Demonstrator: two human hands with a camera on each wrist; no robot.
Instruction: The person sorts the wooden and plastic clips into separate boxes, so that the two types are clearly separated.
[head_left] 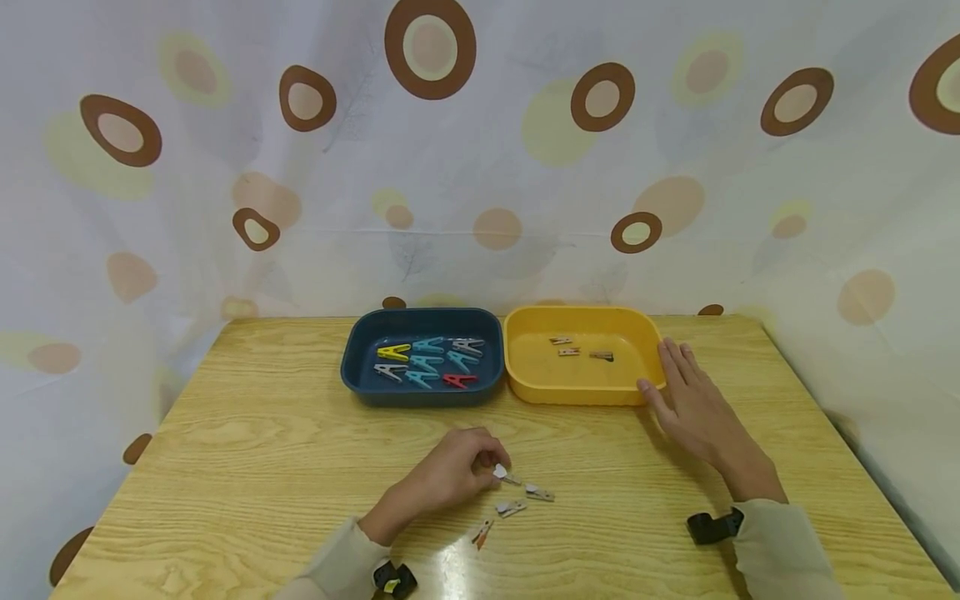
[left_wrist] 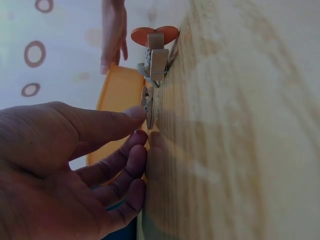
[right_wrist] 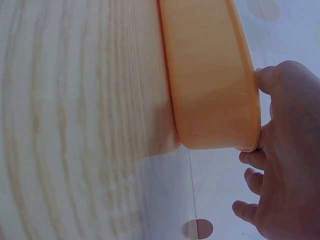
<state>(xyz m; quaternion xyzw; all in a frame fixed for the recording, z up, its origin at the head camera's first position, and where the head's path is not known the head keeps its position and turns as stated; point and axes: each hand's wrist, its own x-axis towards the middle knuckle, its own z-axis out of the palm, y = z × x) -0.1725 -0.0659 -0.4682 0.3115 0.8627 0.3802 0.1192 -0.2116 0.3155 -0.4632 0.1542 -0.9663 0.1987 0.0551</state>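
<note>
In the head view my left hand (head_left: 453, 471) is low over the table, thumb and index finger pinching the white heart end of a small wooden clothespin (head_left: 512, 479). The left wrist view shows the thumb tip against a clothespin (left_wrist: 149, 111). Close by lie more small clothespins: two with pale decorations (head_left: 539, 492), (head_left: 512, 507) and one with an orange heart (head_left: 482, 533). My right hand (head_left: 699, 408) rests at the front right corner of the yellow tray (head_left: 577, 395). Its thumb touches the rim (right_wrist: 254, 95); the fingers lie along the side, fairly straight.
Left of the yellow tray, touching it, stands a dark blue tray (head_left: 423, 400) holding several plastic pegs in yellow, blue, grey and red. Inside the yellow tray lie three small wooden clothespins (head_left: 568, 352). A patterned curtain (head_left: 495, 167) hangs behind the wooden table (head_left: 247, 467).
</note>
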